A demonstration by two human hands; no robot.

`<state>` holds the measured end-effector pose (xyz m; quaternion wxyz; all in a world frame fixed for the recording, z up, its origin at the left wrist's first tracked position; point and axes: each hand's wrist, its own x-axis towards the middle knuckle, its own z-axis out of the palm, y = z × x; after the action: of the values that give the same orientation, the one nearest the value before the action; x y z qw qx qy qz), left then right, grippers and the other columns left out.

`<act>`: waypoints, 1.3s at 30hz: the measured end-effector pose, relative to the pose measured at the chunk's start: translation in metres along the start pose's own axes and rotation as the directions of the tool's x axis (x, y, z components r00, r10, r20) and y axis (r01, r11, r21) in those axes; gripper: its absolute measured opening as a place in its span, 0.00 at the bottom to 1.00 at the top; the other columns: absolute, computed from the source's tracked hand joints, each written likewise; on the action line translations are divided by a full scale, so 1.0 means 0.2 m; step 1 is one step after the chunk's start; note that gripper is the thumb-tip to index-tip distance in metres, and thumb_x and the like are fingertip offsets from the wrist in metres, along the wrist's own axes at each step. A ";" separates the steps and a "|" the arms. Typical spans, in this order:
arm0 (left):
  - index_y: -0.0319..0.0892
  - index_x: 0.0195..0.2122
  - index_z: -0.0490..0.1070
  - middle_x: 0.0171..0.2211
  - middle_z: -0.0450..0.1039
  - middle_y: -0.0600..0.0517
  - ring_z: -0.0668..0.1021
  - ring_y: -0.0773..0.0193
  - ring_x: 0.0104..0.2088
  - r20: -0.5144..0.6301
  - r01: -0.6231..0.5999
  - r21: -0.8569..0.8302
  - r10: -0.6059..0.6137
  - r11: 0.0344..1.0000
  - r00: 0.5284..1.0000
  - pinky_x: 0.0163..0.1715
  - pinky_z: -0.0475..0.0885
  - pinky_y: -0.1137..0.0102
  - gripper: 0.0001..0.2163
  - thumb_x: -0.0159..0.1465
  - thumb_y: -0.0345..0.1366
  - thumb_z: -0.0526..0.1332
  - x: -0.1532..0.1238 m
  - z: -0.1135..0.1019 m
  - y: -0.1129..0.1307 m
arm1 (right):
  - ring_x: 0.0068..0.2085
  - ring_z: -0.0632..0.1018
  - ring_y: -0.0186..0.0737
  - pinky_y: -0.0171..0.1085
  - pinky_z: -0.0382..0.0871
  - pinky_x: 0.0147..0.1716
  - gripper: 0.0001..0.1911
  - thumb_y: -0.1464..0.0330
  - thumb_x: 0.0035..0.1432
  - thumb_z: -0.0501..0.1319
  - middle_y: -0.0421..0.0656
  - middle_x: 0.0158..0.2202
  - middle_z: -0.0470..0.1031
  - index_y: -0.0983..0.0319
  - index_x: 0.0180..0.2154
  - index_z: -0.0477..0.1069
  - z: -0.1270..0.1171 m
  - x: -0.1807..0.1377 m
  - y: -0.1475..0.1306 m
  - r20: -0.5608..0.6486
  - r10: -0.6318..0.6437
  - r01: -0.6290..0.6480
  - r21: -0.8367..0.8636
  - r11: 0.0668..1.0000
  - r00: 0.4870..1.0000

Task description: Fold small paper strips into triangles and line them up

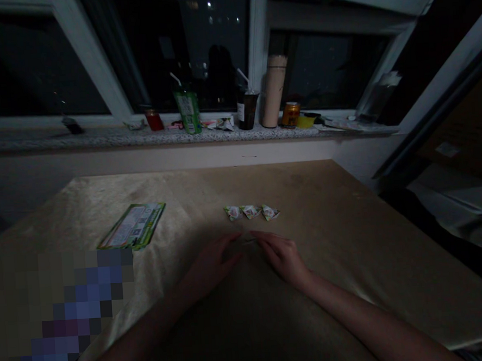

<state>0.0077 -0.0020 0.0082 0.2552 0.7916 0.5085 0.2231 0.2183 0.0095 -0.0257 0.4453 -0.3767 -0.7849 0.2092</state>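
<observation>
Three small triangular packets [250, 212], printed green and white, lie in a row on the tan-covered table just beyond my hands. My left hand [215, 258] is low over the table, its thumb apart from its fingers, which point to the right. Facing it, my right hand [284, 254] has its fingers drawn together, pointing left. A small pale thing [249, 241] shows between the fingertips of both hands, nearest the right ones; dim light hides its kind. To the left lies a flat green printed package [133, 226].
A blurred-out bluish patch [85, 299] covers the table's left front. Along the window sill [222, 135] stand a green bottle with a straw [188, 112], a dark cup [246, 110], a tall pink flask [274, 94], an orange can [290, 115] and a red jar [154, 120].
</observation>
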 end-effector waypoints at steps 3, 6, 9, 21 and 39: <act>0.42 0.53 0.66 0.50 0.72 0.48 0.74 0.55 0.50 0.021 0.018 -0.070 -0.017 0.997 1.000 0.51 0.67 0.62 0.19 0.61 0.40 0.58 0.01 0.02 0.01 | 0.39 0.80 0.40 0.35 0.75 0.37 0.13 0.66 0.64 0.52 0.45 0.39 0.80 0.60 0.42 0.74 0.01 0.01 0.00 -0.029 0.156 -0.150 0.142 0.978 0.987; 0.42 0.44 0.70 0.42 0.76 0.50 0.77 0.57 0.44 0.068 0.025 -0.186 -0.012 0.982 0.998 0.46 0.70 0.65 0.12 0.63 0.42 0.57 0.03 0.03 0.02 | 0.36 0.80 0.39 0.33 0.75 0.33 0.13 0.65 0.64 0.52 0.44 0.35 0.79 0.61 0.40 0.74 0.03 0.02 0.01 0.043 0.208 -0.212 0.258 0.943 0.977; 0.42 0.37 0.69 0.35 0.77 0.52 0.78 0.59 0.38 0.059 0.061 -0.282 -0.046 0.957 0.997 0.40 0.71 0.67 0.10 0.65 0.42 0.55 0.04 0.04 0.01 | 0.35 0.80 0.38 0.33 0.74 0.32 0.11 0.65 0.63 0.53 0.44 0.34 0.78 0.62 0.41 0.72 0.05 0.01 0.02 0.107 0.179 -0.202 0.277 0.939 0.978; 0.43 0.32 0.64 0.26 0.71 0.55 0.74 0.62 0.28 -0.085 0.075 -0.268 -0.101 0.961 0.991 0.28 0.68 0.70 0.12 0.64 0.46 0.55 0.10 0.08 -0.08 | 0.43 0.76 0.41 0.41 0.62 0.46 0.11 0.67 0.59 0.61 0.44 0.38 0.79 0.58 0.45 0.73 -0.03 0.05 0.04 0.189 -0.144 0.162 -0.086 0.983 0.971; 0.45 0.43 0.70 0.45 0.70 0.50 0.70 0.56 0.47 0.059 -0.236 0.313 0.229 0.920 0.972 0.49 0.62 0.61 0.08 0.62 0.37 0.60 0.05 0.02 -0.11 | 0.39 0.70 0.40 0.39 0.57 0.40 0.09 0.64 0.60 0.60 0.44 0.34 0.73 0.58 0.40 0.77 -0.04 0.05 0.09 0.285 -0.153 0.247 -0.330 0.911 0.946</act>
<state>-0.0015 0.0144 -0.0074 0.1015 0.8793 0.4374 0.1588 0.2287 0.0280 -0.0278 0.2839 -0.3392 -0.8948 0.0605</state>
